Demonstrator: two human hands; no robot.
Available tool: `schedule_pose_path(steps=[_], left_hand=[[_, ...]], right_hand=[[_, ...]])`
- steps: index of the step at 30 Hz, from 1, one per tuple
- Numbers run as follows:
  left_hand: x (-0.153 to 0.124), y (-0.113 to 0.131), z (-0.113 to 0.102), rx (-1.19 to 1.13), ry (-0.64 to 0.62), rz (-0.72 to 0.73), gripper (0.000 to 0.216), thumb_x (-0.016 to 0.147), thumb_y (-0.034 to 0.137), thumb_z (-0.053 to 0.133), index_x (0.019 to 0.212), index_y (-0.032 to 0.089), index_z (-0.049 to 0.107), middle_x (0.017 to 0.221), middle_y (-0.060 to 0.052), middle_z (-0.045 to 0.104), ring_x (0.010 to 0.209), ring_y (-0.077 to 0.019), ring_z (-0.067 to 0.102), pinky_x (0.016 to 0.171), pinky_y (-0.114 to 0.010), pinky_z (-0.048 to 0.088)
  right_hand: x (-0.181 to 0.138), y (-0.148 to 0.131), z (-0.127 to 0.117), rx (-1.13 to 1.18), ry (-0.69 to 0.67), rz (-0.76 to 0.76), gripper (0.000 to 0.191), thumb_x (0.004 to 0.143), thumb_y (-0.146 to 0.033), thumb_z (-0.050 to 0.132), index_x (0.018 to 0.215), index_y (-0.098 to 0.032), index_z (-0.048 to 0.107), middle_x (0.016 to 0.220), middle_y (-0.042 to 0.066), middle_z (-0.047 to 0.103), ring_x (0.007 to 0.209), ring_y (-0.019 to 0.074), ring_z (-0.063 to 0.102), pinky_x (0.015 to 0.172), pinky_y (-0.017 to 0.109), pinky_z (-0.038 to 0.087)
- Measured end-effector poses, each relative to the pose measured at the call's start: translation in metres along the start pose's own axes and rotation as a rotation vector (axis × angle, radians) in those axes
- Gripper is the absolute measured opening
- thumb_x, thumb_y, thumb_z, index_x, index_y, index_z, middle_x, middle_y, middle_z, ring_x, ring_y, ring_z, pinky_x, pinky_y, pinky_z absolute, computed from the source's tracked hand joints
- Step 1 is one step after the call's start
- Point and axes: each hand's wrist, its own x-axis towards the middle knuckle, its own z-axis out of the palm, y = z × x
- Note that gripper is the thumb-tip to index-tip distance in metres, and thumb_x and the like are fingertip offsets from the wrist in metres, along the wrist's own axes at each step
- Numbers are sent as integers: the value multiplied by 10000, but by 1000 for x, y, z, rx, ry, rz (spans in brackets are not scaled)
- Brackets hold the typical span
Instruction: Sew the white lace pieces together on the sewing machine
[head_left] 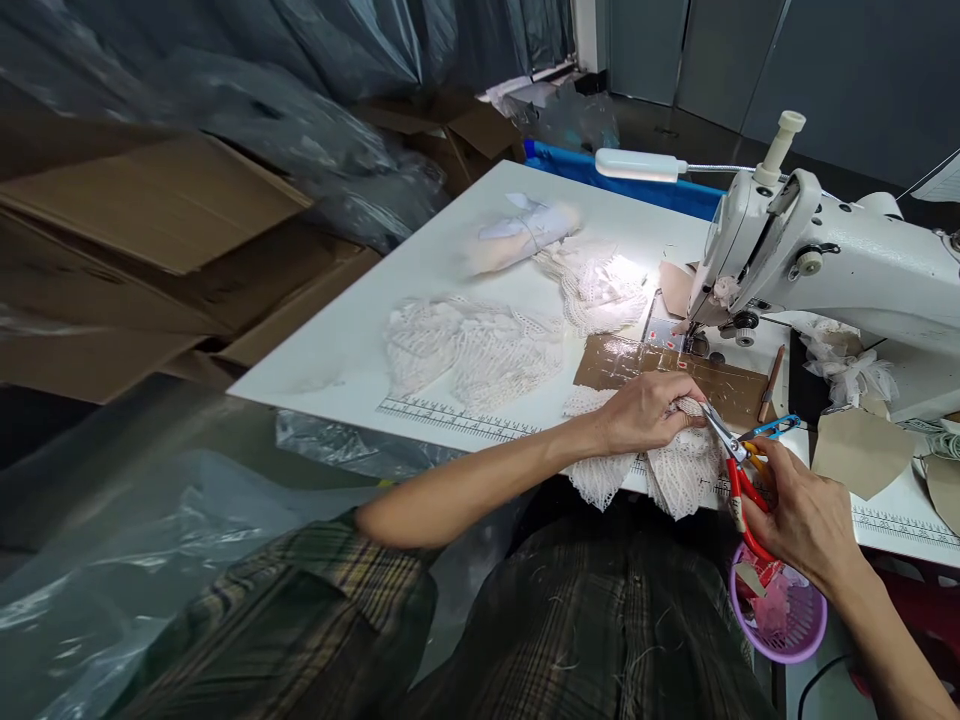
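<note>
My left hand (651, 410) is closed on a piece of white lace fabric (679, 470) at the near edge of the white table (352, 340). The lace hangs over the edge toward my lap. My right hand (806, 520) grips red-handled scissors (739, 470), whose blades point up-left and touch the lace right at my left fingertips. A blue-handled tool (772, 428) lies just above the scissors.
A white sewing machine (817, 250) with a lit lamp stands at the right. More lace pieces (480, 345) lie mid-table, with a wrapped bundle (517, 235) beyond. A purple basket (787, 615) of scraps sits below my right hand. Cardboard boxes (172, 230) and plastic sheeting fill the left.
</note>
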Motion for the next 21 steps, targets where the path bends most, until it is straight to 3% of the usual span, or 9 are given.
schedule_pose_path(steps=[7, 12, 14, 17, 21], left_hand=[[0, 2, 0, -5, -6, -21, 81, 816, 114, 597, 881, 146, 633, 808, -19, 680, 694, -129, 608, 648, -239, 487], [1, 2, -2, -45, -30, -49, 56, 837, 175, 661, 882, 153, 635, 849, -24, 692, 751, -141, 631, 695, -255, 499], [1, 2, -3, -58, -60, -49, 90, 854, 214, 673, 915, 157, 640, 884, -31, 698, 791, -150, 639, 731, -271, 508], [2, 3, -6, -50, -110, -37, 152, 877, 265, 674, 991, 167, 651, 932, -41, 704, 886, -176, 646, 817, -318, 516], [2, 7, -8, -52, -122, -92, 419, 847, 379, 725, 1178, 154, 605, 1133, -104, 695, 1036, -227, 652, 888, -381, 528]], right_hand=[[1, -4, 0, 127, -38, 73, 304, 806, -351, 516, 1059, -205, 602, 725, 44, 705, 443, 167, 555, 446, 239, 244], [-1, -13, -8, 690, -235, 234, 268, 839, -400, 494, 954, -187, 609, 484, -61, 453, 399, 118, 405, 417, 231, 307], [-5, -11, -12, 854, -221, 333, 309, 872, -452, 499, 968, -181, 613, 492, -73, 404, 405, 98, 358, 406, 221, 305], [-14, 4, -13, 773, -126, 419, 428, 853, -552, 559, 1051, -181, 638, 522, -61, 441, 438, 104, 395, 428, 226, 339], [-27, 40, -7, 318, 25, 426, 648, 803, -723, 525, 1176, -209, 656, 655, 17, 629, 500, 159, 528, 451, 265, 372]])
